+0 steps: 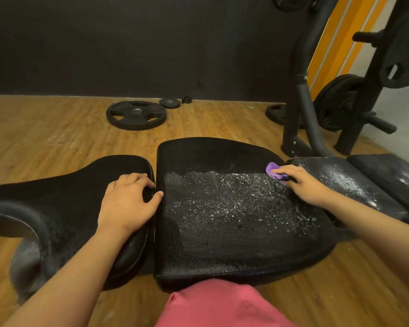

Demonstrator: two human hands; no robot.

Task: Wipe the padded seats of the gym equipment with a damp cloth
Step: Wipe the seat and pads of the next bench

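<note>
Seat pads (222, 232) run left-right under cloth (273, 169).

Bare left hand (128, 204), bare right hand (302, 182), forearms (80, 267) uncovered; coral-pink garment (222, 305), softly creased.
</note>
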